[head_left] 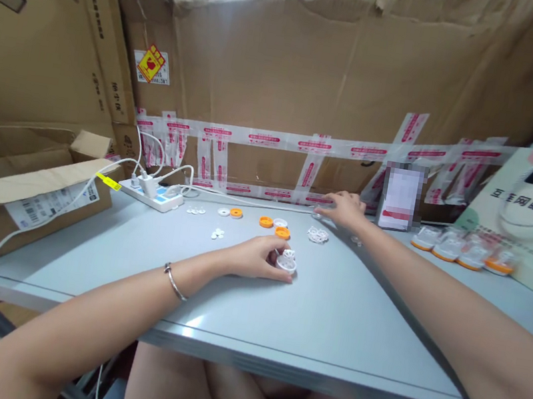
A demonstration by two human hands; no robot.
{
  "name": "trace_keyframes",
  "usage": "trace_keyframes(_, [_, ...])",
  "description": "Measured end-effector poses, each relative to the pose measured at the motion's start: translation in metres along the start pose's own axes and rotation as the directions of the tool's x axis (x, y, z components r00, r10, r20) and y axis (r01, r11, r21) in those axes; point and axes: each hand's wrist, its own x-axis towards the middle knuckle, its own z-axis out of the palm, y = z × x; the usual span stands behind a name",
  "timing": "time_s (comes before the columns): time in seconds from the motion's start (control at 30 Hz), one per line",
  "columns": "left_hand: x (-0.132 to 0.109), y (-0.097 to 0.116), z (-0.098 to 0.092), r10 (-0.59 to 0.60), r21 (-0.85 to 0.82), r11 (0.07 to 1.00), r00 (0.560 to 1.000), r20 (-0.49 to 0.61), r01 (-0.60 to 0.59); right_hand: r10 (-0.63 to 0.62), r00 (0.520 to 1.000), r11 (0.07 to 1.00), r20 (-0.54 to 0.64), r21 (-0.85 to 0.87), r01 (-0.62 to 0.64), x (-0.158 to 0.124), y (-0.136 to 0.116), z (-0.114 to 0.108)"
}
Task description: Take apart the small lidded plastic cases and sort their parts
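Note:
My left hand point(260, 258) is curled around a round white plastic cup-like part point(286, 265) on the table, thumb and fingers on its sides. A smaller white piece point(289, 254) sits on top of it. My right hand point(346, 209) reaches to the back of the table, fingertips brought together over a tiny white piece point(316, 215); whether it is gripped is hard to see. Between the hands lies a pile of white ring-like pieces point(318, 235). Just beyond my left hand are orange round caps point(282, 232) and a white ring point(280, 222).
Small white discs point(217, 234) and another orange cap point(236, 213) lie left. A power strip point(151, 193) with cables and an open carton point(44, 198) stand farther left. Several clear-topped orange-based units point(471, 251), a blurred card point(401, 197) and a paper bag point(531, 221) are right. Cardboard point(275, 79) closes the back.

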Motion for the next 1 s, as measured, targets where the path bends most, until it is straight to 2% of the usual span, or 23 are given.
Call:
trace_keyframes(0.07, [0.0,0.001,0.0,0.002,-0.014,1.0,1.0,-0.004,-0.002,0.003,0.998,0.997,-0.06,0.075,0.002,-0.006,-0.008,-0.007])
trace_keyframes(0.13, [-0.001,0.001,0.0,-0.001,-0.029,1.0,1.0,-0.013,0.0,-0.043,0.995,0.983,-0.092,0.174,0.058,-0.02,-0.02,-0.018])
trace_keyframes(0.17, [0.0,0.001,0.001,-0.009,-0.041,0.999,1.0,-0.017,0.009,-0.082,0.993,0.969,-0.083,0.225,0.098,-0.029,-0.027,-0.025])
trace_keyframes(0.23, [0.0,0.001,0.002,-0.045,-0.084,0.996,0.999,-0.026,0.042,-0.207,0.978,0.868,0.007,0.462,0.18,-0.055,-0.043,-0.038])
trace_keyframes(0.27, [0.0,0.0,0.002,-0.066,-0.112,0.992,0.997,-0.029,0.062,-0.265,0.961,0.809,0.076,0.559,0.178,-0.07,-0.051,-0.045])
trace_keyframes(0.33, [0.001,-0.001,0.003,-0.095,-0.155,0.984,0.995,-0.037,0.088,-0.398,0.889,0.758,0.229,0.628,0.178,-0.1,-0.065,-0.055])
trace_keyframes(0.4, [0.003,-0.003,0.005,-0.095,-0.168,0.982,0.994,-0.05,0.086,-0.489,0.827,0.73,0.278,0.649,0.214,-0.123,-0.075,-0.059])
trace_keyframes(0.43, [0.004,-0.004,0.005,-0.092,-0.168,0.982,0.994,-0.057,0.081,-0.51,0.816,0.725,0.271,0.646,0.238,-0.131,-0.078,-0.06])
trace_keyframes(0.57, [0.005,-0.007,0.008,-0.114,-0.164,0.981,0.99,-0.083,0.099,-0.492,0.851,0.734,0.182,0.612,0.294,-0.143,-0.083,-0.056])
trace_keyframes(0.77, [0.007,-0.007,0.012,-0.145,-0.162,0.979,0.984,-0.108,0.126,-0.385,0.92,0.766,0.077,0.582,0.272,-0.151,-0.087,-0.049])
trace_keyframes(1.0, [0.007,-0.004,0.011,-0.141,-0.191,0.974,0.986,-0.085,0.123,-0.441,0.896,0.725,0.045,0.607,0.326,-0.156,-0.086,-0.047])
